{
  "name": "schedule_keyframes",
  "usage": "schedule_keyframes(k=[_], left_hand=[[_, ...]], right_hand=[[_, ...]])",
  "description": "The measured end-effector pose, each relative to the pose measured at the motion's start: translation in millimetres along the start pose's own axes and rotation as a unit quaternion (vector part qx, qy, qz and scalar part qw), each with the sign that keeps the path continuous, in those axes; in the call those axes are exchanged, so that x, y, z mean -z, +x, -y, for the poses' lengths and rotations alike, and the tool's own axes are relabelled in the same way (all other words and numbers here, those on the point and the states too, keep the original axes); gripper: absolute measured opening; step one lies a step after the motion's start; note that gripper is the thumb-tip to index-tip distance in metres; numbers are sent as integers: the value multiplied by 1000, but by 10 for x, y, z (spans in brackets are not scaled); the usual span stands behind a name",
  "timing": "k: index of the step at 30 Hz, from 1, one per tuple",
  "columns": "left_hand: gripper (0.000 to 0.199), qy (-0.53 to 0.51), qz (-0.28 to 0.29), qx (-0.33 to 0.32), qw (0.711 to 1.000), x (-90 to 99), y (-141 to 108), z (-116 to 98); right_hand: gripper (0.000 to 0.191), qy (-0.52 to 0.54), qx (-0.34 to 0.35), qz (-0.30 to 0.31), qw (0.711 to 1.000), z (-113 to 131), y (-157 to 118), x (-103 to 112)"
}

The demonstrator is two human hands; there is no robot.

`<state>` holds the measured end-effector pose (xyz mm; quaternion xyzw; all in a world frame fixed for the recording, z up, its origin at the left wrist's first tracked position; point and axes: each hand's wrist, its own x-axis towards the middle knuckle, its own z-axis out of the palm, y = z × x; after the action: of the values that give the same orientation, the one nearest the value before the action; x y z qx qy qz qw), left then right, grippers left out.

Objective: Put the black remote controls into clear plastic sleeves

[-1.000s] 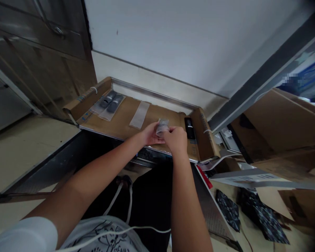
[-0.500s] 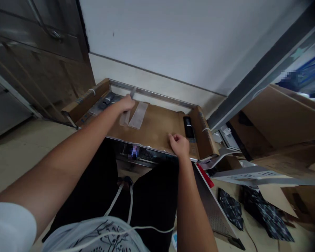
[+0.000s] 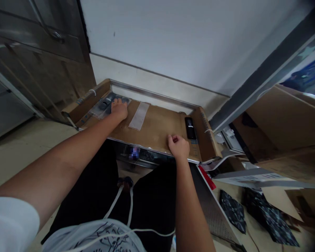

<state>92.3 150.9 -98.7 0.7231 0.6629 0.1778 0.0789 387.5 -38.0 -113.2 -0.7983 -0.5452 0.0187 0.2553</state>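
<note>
My left hand point(image 3: 119, 108) is at the left end of a cardboard-lined tray, its fingers curled down on a clear plastic bag point(image 3: 126, 100). The fingertips are partly hidden. Beside it lies a dark object in clear plastic point(image 3: 105, 104), its kind hard to make out. A flat translucent plastic sleeve point(image 3: 139, 116) rests on the cardboard point(image 3: 157, 122) in the middle. My right hand point(image 3: 179, 145) leans on the tray's front edge, fingers loosely curled with nothing visible in them. Just beyond it lies a black handset-like object point(image 3: 190, 128) with a small white label.
Cardboard walls point(image 3: 206, 131) close the tray's right end, and a white wall rises behind. A large cardboard box point(image 3: 291, 122) stands at right. Black patterned bags point(image 3: 232, 211) lie on the floor below it. A metal door point(image 3: 36, 52) is at left.
My left hand has moved left and down from the tray's back edge, bringing clear plastic to the left end. My right hand has stayed in place.
</note>
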Motion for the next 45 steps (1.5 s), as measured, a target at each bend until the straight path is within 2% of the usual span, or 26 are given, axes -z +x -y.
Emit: schedule_keyframes(k=[4,9,13,15,24,26,28,30,31,34,36,40,42,45], left_hand=[[39,98,-17,0,995,50,-24,20],[45,86,-74,-32,993,48,-261,-50],[50,81,-44,-126,988,-36,-580,-109],[52,83,-32,-146,985,-68,-663,-90],[48,51,-58,-98,992,-117,-548,58],[48,37,-68,-97,992,-151,-554,59],[48,15,-85,-96,992,-175,-568,61],[49,-7,-109,-105,988,-175,-584,61],[48,-17,-122,-118,985,-164,-595,59],[40,-44,-142,-181,972,-103,-640,42],[34,-65,-127,-227,963,-55,-682,23],[29,-118,-21,-319,940,-3,-753,-3],[32,-142,21,-338,930,-7,-763,-1],[33,-164,44,-345,923,-29,-753,13]], right_hand=[[37,-5,-3,-5,1000,18,-9,1],[37,-8,-4,-8,1000,25,-16,10],[35,-13,-1,-16,1000,23,-15,-6],[34,-16,0,-20,1000,20,-12,-15],[32,-23,-8,-20,1000,38,-40,-36],[29,-49,-1,-60,997,41,-54,-48],[28,-93,13,-128,987,20,-31,-52],[41,-138,13,-175,975,-34,55,-48],[46,-155,1,-179,972,-69,121,-46],[43,-180,-57,-147,971,-164,358,-53],[39,-194,-81,-128,969,-184,493,-73],[42,-222,-101,-98,965,-122,597,-105],[47,-241,-87,-86,963,-87,579,-96],[51,-273,-46,-68,958,-68,526,-66]])
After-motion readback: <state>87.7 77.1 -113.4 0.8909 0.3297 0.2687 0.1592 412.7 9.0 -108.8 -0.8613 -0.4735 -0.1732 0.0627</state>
